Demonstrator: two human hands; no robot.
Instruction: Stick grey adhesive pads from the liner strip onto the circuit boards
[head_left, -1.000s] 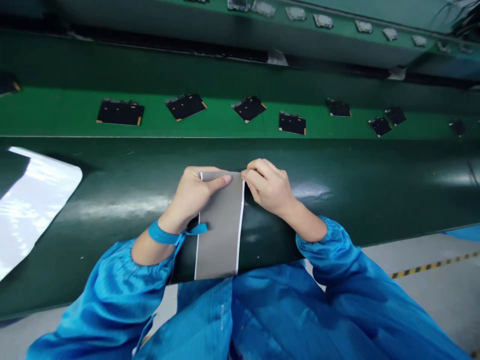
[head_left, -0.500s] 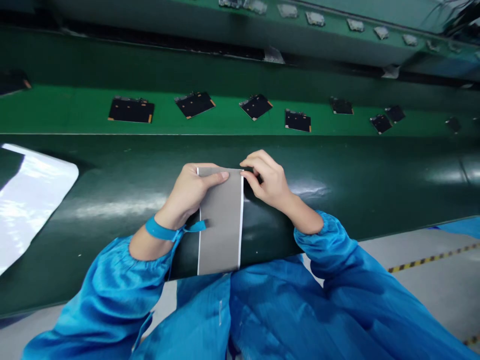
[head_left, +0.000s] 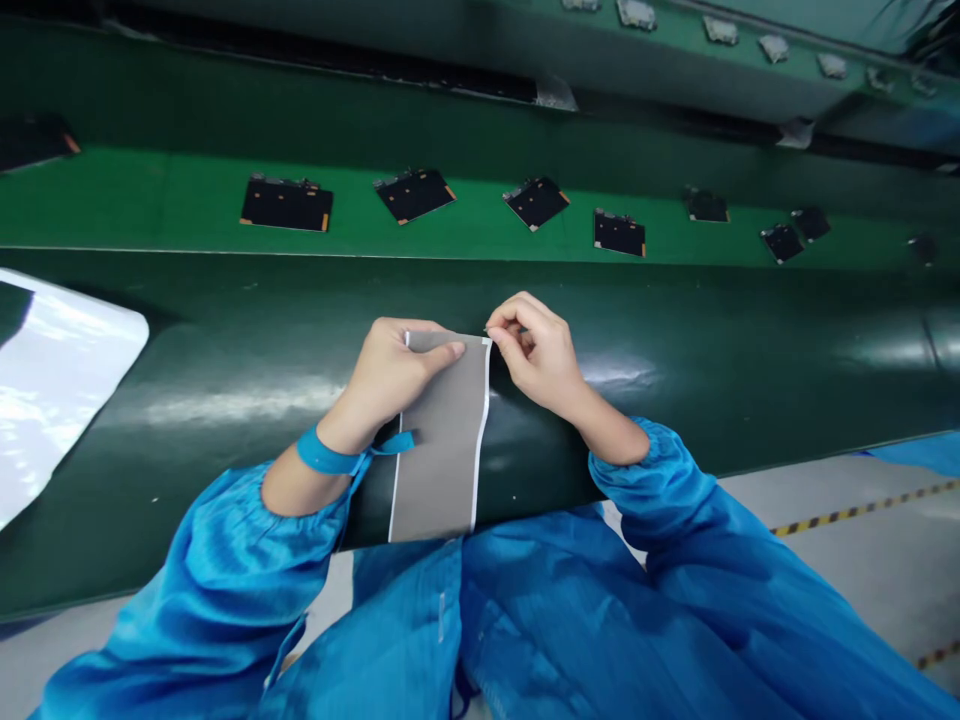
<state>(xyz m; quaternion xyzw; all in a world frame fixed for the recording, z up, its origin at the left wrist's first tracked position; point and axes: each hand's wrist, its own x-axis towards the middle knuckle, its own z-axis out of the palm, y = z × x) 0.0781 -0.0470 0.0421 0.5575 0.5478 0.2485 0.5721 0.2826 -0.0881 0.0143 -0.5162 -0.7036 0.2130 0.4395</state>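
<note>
A long grey sheet with white side edges lies lengthwise toward my body on the dark green bench. My left hand grips its far end from the left, thumb on top and fingers underneath. At the far right corner, my right hand is closed in a pinch, thumb against index finger, with a tiny edge of the sheet at the fingertips. A small white patch shows at that corner. The right edge of the sheet bows slightly. A blue strap circles my left wrist, its loose end over the sheet.
Behind the bench, a bright green belt carries several black panels with orange-marked corners. Small clear-wrapped parts line a shelf above. A glossy white sheet lies at the left.
My right fingers have closed onto the sheet's far right corner, where a white patch now shows. The sheet's right edge has bent slightly. The view has shifted a little.
</note>
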